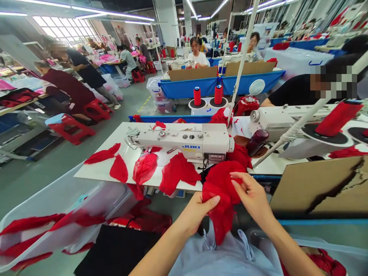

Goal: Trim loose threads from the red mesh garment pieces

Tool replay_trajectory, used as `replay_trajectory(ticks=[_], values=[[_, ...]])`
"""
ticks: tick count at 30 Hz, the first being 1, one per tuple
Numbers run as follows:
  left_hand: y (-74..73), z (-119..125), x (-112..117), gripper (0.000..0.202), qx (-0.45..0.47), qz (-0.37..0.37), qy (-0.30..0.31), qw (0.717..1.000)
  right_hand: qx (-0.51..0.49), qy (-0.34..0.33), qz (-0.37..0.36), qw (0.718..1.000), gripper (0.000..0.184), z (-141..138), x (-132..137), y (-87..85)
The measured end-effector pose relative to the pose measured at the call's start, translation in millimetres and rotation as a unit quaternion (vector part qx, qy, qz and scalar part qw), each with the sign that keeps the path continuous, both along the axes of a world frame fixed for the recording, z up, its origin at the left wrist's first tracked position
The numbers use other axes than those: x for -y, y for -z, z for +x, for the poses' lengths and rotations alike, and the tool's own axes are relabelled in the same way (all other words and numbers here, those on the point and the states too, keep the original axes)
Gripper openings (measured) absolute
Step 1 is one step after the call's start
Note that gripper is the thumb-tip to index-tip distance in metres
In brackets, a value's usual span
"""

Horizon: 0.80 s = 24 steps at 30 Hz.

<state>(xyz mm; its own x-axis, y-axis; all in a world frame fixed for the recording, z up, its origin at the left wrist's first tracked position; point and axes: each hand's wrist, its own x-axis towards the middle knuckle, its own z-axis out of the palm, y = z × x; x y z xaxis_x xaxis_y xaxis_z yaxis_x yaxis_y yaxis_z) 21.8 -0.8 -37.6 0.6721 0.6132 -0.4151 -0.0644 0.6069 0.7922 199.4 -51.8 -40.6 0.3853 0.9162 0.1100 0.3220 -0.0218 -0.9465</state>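
A piece of thin red fabric (pixel 220 207) hangs in front of me over my lap. My left hand (pixel 198 209) is closed on its left side, the thumb lying on top of the cloth. On the right, my right hand (pixel 250 191) pinches the cloth near its upper edge with bent fingers. More red fabric (pixel 224 172) lies just beyond, at the table edge. Behind it stands a white JUKI sewing machine (pixel 184 140) on a white tabletop (pixel 100 170). Loose red pieces (pixel 178 172) are spread left of my hands, some drooping over the front edge.
A translucent bin (pixel 94 199) with red strips stands at lower left. Cardboard (pixel 322 189) rises at right, near a slanted white pole (pixel 304 119). Red thread cones (pixel 197 96) stand behind the machine. A co-worker (pixel 310 84) sits at right; other people work farther back.
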Motion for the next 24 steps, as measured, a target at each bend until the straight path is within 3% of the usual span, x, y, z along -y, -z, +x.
replay_trajectory(ticks=[3,8,15,21,24], values=[[-0.6,4,-1,0.042,-0.019,0.023,-0.052,0.998,0.028,0.006,0.005,1.0,0.02,-5,7,-6.1],[-10.3,7,4,0.044,-0.006,0.045,-0.061,0.997,0.033,-0.046,-0.005,0.998,0.016,-28,4,-19.1],[-12.8,4,9,0.044,-0.012,0.022,-0.087,0.996,0.001,-0.053,-0.029,0.998,0.026,-27,2,-12.3],[-7.0,1,10,0.043,-0.008,0.035,-0.076,0.997,0.058,-0.047,0.07,0.995,0.015,-30,2,-13.2],[-1.7,-2,6,0.041,-0.001,-0.004,-0.084,0.996,-0.009,-0.003,0.058,0.998,0.021,-26,3,-18.6]])
